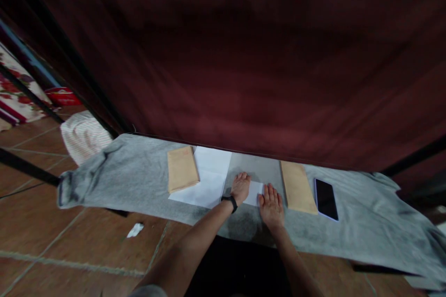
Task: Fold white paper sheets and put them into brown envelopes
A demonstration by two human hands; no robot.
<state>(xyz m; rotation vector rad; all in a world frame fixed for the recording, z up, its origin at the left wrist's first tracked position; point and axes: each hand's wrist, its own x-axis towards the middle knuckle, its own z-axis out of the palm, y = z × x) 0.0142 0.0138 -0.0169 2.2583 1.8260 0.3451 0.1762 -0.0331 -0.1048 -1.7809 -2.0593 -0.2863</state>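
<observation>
A small folded white paper lies on the grey cloth between my two hands. My left hand, with a black band at the wrist, rests on the paper's left part, its fingers held together and nothing visible gripped. At the paper's right edge my right hand lies flat with its fingers stretched out. Left of them is a larger white sheet, partly under a brown envelope stack. Another brown envelope lies to the right of my right hand.
A dark-screened phone lies right of the envelope. Grey cloth covers the long narrow surface, with a dark red panel behind it. A striped cloth hangs at the left. A crumpled white scrap is on the tiled floor.
</observation>
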